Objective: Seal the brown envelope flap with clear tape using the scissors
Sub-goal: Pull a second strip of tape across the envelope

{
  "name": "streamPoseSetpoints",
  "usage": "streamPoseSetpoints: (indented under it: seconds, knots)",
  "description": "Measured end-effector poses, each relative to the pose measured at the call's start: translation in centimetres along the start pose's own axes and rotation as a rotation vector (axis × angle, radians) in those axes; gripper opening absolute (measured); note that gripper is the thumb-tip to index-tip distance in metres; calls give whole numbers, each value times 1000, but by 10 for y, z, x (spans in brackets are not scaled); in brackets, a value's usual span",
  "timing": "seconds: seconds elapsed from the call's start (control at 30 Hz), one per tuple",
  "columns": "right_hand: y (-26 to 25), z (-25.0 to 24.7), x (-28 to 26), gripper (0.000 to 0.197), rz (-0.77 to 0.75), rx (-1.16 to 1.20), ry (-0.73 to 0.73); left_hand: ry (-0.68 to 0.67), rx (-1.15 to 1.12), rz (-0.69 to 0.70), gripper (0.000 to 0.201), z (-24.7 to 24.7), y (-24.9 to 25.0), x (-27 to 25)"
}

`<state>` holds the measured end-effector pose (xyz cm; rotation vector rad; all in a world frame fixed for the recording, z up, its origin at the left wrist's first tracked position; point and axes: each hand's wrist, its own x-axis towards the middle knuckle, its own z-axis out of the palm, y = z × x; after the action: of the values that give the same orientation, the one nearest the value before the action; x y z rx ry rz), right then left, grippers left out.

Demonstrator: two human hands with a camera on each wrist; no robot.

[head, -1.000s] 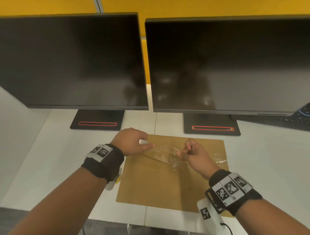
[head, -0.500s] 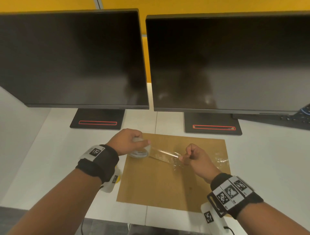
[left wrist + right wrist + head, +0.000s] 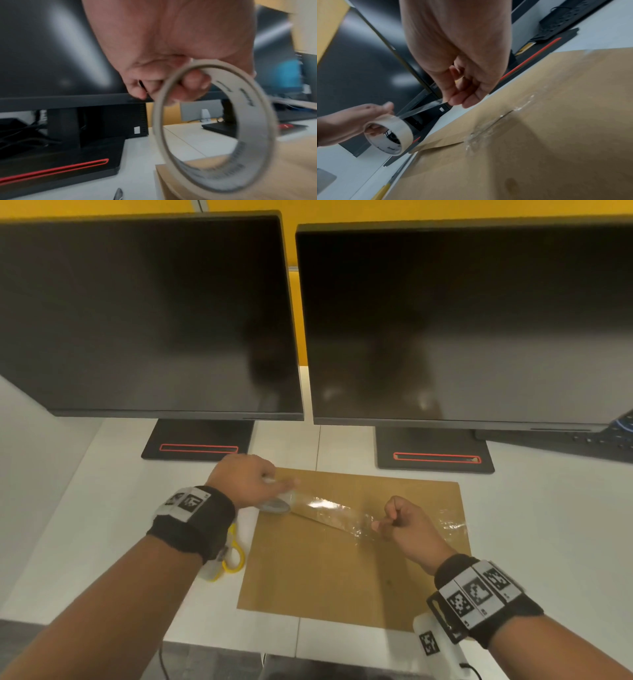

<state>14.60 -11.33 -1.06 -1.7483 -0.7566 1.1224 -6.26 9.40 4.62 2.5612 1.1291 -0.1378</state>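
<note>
Two dark monitors (image 3: pixel 147 313) (image 3: pixel 472 323) stand side by side at 12 o'clock on a white desk (image 3: pixel 548 525). Black bases (image 3: pixel 198 440) carry red outlines. Keyboard (image 3: pixel 609 440) at 2 o'clock. Yellow wall (image 3: pixel 342 210) behind.

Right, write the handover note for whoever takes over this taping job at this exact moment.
Left hand: grips the tape roll, fingers through its core, above the envelope's left edge.
Right hand: pinches the free end of the tape strip, which is stretched between the hands just above the flap.
Brown envelope: flat on the desk in front of the monitors. Some crinkled clear tape already lies near its right edge; the flap's left part is still lifted.
Scissors: yellow-handled, on the desk left of the envelope, partly under the left wrist, untouched.
Left to do: lay the strip over the flap, cut it from the roll, press it down.
</note>
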Motion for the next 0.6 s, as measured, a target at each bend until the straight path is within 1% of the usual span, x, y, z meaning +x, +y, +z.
streamPoseSetpoints:
  seconds: [0.07, 0.1, 0.13, 0.2, 0.27, 0.37, 0.43, 0.5, 0.57, 0.6]
  knots:
    - [1, -2, -1, 41, 9, -26, -2, -52, -279, -23, 74, 0, -10, 1]
    - [2, -2, -2, 41, 11, -44, -8, -75, -322, -6, 72, 0, -12, 0]
    - [2, -2, -2, 40, 14, -62, -16, -96, -318, 11, 69, 0, -12, -1]
    - [2, 0, -1, 40, 19, -95, -29, -81, -253, 31, 58, 1, -8, -2]
    - [0, 2, -1, 39, 19, -156, -27, -30, -114, 46, 45, 2, -5, -3]
    - [-2, 2, -1, 38, 9, -206, -18, 7, 128, 74, 38, 0, -4, -4]
    - [-5, 3, -1, 37, 4, -232, -22, 5, 212, 72, 39, -1, -3, -5]
    - [-6, 4, -1, 34, -8, -266, -12, 1, 230, 27, 43, -1, -1, -4]
    - [-6, 4, -2, 32, -10, -304, -2, -6, 186, -5, 53, 0, -3, -2]
    - [-5, 4, -3, 31, -6, -328, 2, -22, 128, -7, 60, 1, -7, -2]
